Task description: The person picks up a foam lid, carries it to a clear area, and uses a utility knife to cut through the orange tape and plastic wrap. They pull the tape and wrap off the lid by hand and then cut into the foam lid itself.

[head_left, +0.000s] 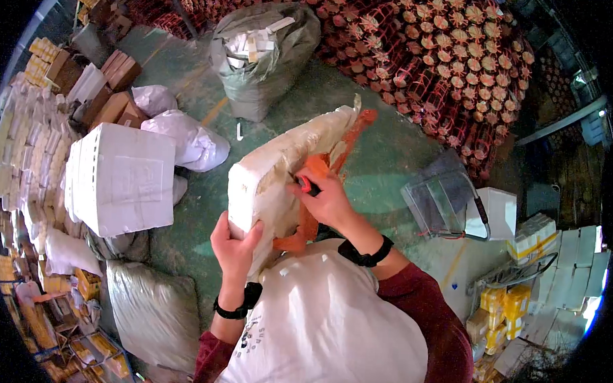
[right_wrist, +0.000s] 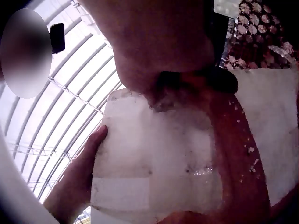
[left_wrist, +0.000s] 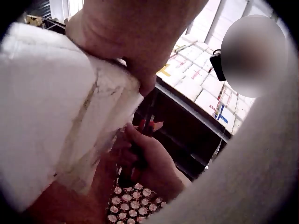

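A white block-like piece (head_left: pixel 253 183) with torn, brownish covering and an orange-red layer (head_left: pixel 307 222) along its side is held up in front of the person's body. The left hand (head_left: pixel 236 242) grips its lower left corner, thumb on the near face. In the right hand (head_left: pixel 325 197) is a red and black tool (head_left: pixel 305 184), its tip against the covering near the middle of the piece. The right wrist view shows the tool's dark handle (right_wrist: pixel 222 80) over the orange-red layer (right_wrist: pixel 240 154); its tip is hard to make out there.
A large white box (head_left: pixel 121 178) and stuffed sacks (head_left: pixel 153 314) are at the left. An open sack of white scraps (head_left: pixel 256 88) stands ahead. Red stacked items (head_left: pixel 453 55) fill the far right; a cart (head_left: pixel 448 203) and boxes (head_left: pixel 574 261) stand at the right.
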The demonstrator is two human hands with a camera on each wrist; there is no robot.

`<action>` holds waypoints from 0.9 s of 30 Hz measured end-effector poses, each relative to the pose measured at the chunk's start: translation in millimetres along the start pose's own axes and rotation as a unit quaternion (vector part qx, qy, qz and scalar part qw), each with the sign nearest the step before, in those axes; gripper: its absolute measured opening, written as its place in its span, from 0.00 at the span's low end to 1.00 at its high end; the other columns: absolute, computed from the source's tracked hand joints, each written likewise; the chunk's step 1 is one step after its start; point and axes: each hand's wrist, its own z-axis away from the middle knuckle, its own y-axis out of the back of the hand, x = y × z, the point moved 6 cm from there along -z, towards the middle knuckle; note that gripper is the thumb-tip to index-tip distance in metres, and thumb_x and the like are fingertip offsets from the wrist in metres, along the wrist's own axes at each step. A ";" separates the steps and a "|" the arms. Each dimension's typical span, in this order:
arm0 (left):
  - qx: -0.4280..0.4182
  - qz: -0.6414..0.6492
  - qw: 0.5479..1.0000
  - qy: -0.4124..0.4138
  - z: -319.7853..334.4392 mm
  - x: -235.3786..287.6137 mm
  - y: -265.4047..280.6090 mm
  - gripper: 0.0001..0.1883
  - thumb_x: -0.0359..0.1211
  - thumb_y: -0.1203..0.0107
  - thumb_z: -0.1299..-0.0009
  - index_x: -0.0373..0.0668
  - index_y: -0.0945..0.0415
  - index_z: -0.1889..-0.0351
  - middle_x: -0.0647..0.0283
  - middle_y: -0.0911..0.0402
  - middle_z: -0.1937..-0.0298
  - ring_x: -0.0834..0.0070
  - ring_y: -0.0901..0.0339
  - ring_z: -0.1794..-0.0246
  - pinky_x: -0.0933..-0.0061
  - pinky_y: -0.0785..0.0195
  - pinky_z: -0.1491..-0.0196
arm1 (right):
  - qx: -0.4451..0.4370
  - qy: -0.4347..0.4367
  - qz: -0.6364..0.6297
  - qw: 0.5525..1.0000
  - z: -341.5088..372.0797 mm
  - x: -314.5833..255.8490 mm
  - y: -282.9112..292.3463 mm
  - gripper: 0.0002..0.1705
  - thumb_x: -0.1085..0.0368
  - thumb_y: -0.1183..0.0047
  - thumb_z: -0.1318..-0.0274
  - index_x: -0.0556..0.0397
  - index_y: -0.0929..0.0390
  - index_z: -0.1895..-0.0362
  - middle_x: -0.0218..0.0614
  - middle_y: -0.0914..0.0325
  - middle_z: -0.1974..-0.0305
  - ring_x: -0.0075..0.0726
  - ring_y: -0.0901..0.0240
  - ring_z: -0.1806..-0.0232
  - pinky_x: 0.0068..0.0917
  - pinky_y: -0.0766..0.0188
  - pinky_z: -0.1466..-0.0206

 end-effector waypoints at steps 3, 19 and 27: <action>0.025 -0.015 1.000 0.001 4.9 1.3 1.3 0.18 0.33 0.27 0.41 0.34 0.23 0.60 0.69 0.22 0.69 0.85 0.31 0.68 0.79 0.35 0.64 | -0.020 -0.078 0.008 0.997 -4.4 7.0 2.1 0.14 0.61 0.34 0.44 0.57 0.24 0.64 0.31 0.35 0.78 0.32 0.37 0.73 0.27 0.36 0.65; 0.079 0.092 0.993 0.014 2.8 -14.9 4.2 0.15 0.31 0.30 0.38 0.37 0.27 0.62 0.75 0.29 0.69 0.86 0.38 0.69 0.82 0.42 0.66 | -0.025 -0.279 -0.402 0.872 -4.3 -0.2 -21.5 0.07 0.65 0.39 0.38 0.52 0.23 0.65 0.25 0.27 0.76 0.21 0.35 0.83 0.21 0.40 0.79; 0.109 0.050 0.992 0.031 19.0 -24.6 -18.2 0.17 0.29 0.29 0.40 0.33 0.23 0.57 0.67 0.21 0.66 0.82 0.29 0.65 0.77 0.33 0.61 | 0.099 -0.301 -0.238 0.918 9.2 55.9 -32.9 0.10 0.61 0.37 0.41 0.55 0.19 0.65 0.27 0.20 0.72 0.25 0.28 0.69 0.28 0.32 0.62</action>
